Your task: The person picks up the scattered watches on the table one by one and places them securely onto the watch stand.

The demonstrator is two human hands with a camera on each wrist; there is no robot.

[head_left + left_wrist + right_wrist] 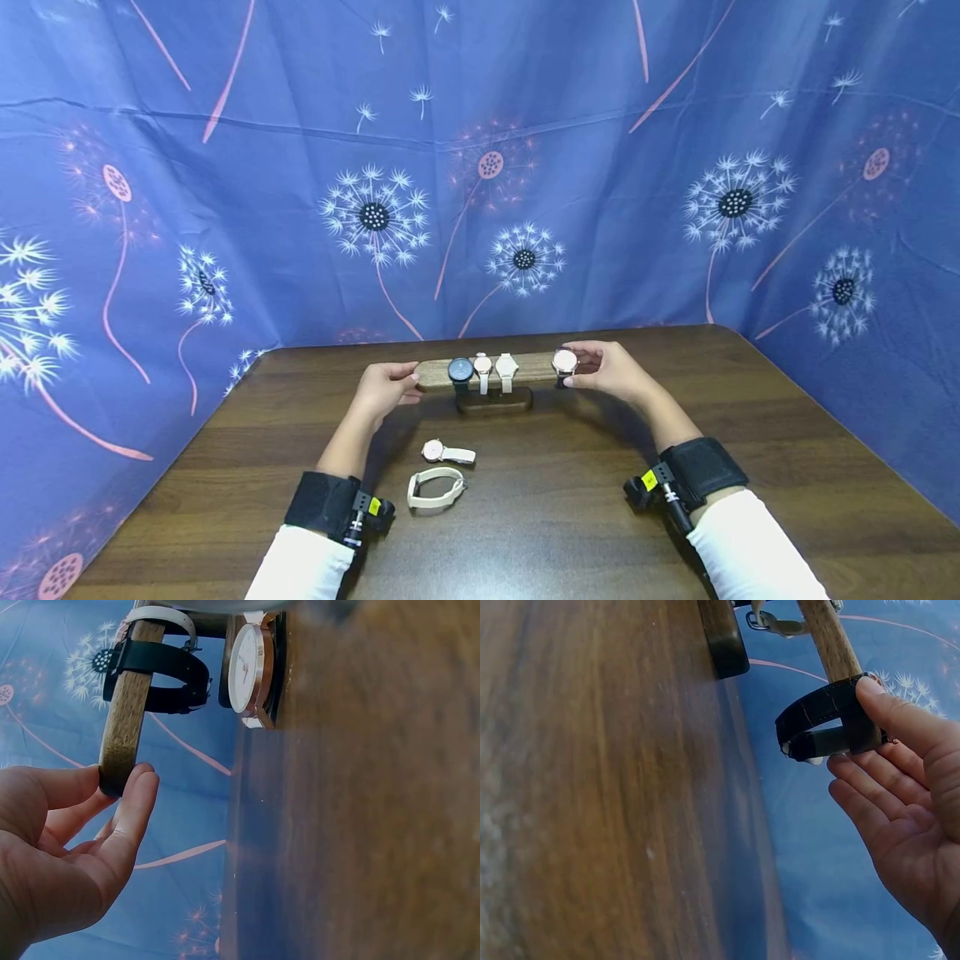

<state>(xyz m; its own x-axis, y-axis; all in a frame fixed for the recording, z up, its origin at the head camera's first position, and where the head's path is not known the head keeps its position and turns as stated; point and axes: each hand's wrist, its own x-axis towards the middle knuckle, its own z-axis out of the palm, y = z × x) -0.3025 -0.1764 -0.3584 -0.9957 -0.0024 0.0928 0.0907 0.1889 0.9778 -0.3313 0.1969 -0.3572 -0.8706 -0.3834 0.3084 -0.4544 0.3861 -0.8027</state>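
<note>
A wooden bar (pixel 536 367) of a watch stand runs level above its dark base (pixel 495 402). My left hand (pixel 378 390) pinches the bar's left end between thumb and fingers. At the right end, my right hand (pixel 611 369) holds a watch with a black strap (pixel 817 712), its thumb on the strap and fingers below. The strap loops around the bar there, and its pale round dial (pixel 565 362) faces forward. A black watch (pixel 461 370), a white-strapped watch (pixel 482 365) and another pale watch (pixel 506 367) sit side by side left of the middle.
On the table in front of the stand lies a watch with a white strap (pixel 459 456), its dial up. Nearer to me, a cream watch (pixel 435 502) rests on its side with its strap looped. A blue dandelion-print cloth (pixel 600 167) hangs behind the table (pixel 570 517).
</note>
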